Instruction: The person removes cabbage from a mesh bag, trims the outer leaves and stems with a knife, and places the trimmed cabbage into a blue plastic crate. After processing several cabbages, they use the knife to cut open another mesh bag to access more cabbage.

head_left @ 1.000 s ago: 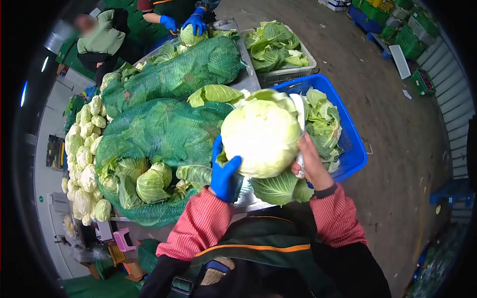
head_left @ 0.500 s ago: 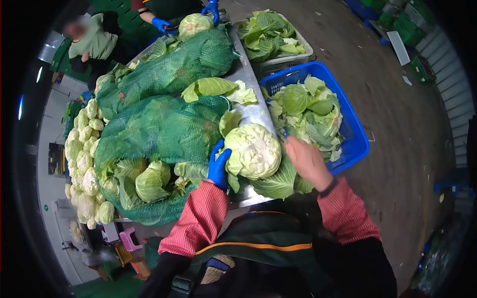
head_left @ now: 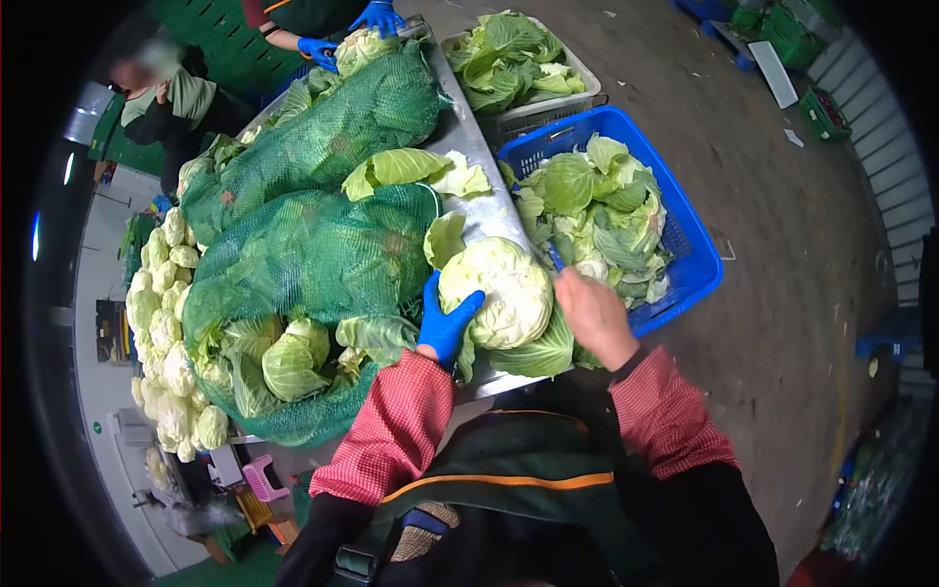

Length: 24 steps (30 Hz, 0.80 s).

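A trimmed, pale cabbage (head_left: 504, 293) rests on loose green outer leaves (head_left: 536, 354) at the near corner of the metal table. My left hand (head_left: 445, 321), in a blue glove, grips its left side with the thumb over the top. Just right of the cabbage, my bare right hand (head_left: 594, 315) is closed around a slim blue knife (head_left: 557, 256); its blade is hard to make out. Left of my left hand lies a green mesh sack (head_left: 313, 249) of cabbages, with several showing at its open end.
A blue basket (head_left: 699, 249) of leaves stands right of the metal table (head_left: 479, 147), a pale crate (head_left: 587, 83) of leaves behind it. Another mesh sack (head_left: 333, 132) and a pile of cabbages (head_left: 166, 333) lie left. Across the table a co-worker's gloved hands (head_left: 318, 51) touch a cabbage.
My left thumb has come further over the cabbage, which shows a paler, smoother top. My right hand stays beside it, with more of the blue knife showing. The whole view has shifted slightly.
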Each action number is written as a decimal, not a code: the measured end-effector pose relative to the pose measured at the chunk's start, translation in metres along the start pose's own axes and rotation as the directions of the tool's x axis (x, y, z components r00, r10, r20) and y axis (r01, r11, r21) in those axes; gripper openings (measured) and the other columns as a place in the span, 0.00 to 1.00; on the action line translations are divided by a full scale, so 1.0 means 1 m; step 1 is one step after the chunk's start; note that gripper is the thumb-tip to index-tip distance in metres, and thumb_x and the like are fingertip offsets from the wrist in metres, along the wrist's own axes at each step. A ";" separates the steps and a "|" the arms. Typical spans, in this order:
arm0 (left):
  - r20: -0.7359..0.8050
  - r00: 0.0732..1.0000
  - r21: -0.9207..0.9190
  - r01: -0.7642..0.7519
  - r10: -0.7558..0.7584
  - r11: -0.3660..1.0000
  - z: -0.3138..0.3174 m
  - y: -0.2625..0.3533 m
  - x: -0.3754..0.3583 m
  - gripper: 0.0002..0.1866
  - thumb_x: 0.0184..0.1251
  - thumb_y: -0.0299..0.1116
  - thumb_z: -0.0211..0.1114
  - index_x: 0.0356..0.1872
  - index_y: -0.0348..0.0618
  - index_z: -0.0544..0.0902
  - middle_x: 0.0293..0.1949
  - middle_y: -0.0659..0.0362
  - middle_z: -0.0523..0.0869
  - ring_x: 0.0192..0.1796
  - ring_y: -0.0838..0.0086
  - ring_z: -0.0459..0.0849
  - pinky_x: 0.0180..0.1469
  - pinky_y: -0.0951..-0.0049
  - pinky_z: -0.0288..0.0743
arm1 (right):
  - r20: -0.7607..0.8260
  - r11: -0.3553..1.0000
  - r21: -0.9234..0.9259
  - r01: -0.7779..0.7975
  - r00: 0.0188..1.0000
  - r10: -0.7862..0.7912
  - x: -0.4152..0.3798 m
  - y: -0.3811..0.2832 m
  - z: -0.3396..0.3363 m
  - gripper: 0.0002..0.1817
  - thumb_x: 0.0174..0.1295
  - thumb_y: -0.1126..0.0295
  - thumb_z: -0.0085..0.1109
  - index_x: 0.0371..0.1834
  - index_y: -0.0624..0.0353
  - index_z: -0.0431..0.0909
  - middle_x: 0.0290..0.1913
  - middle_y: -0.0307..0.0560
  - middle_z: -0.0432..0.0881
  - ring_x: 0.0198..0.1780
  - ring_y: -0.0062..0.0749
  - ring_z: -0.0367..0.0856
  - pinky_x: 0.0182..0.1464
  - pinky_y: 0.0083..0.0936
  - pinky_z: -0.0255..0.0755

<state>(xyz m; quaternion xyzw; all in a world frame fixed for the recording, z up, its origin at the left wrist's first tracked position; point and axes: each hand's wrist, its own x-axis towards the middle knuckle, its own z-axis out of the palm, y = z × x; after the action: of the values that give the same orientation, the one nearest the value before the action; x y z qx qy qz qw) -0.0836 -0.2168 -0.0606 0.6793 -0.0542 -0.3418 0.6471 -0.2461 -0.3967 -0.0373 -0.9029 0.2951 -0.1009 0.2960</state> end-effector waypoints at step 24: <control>0.242 0.968 0.055 -0.087 0.071 0.995 -0.030 -0.033 0.010 0.50 0.52 0.33 0.78 0.73 0.39 0.56 0.66 0.50 0.70 0.69 0.64 0.68 0.71 0.63 0.62 | 0.019 0.943 0.171 -0.284 0.958 0.285 0.075 0.097 0.072 0.27 0.65 0.50 0.57 0.58 0.57 0.72 0.38 0.64 0.84 0.42 0.63 0.81 0.45 0.48 0.73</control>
<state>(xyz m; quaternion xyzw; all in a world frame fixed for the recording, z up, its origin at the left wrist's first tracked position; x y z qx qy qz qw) -0.0721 -0.1913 -0.0965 0.6510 -0.1702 -0.3936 0.6264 -0.2057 -0.4707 -0.1523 -0.8215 0.4134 -0.0848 0.3833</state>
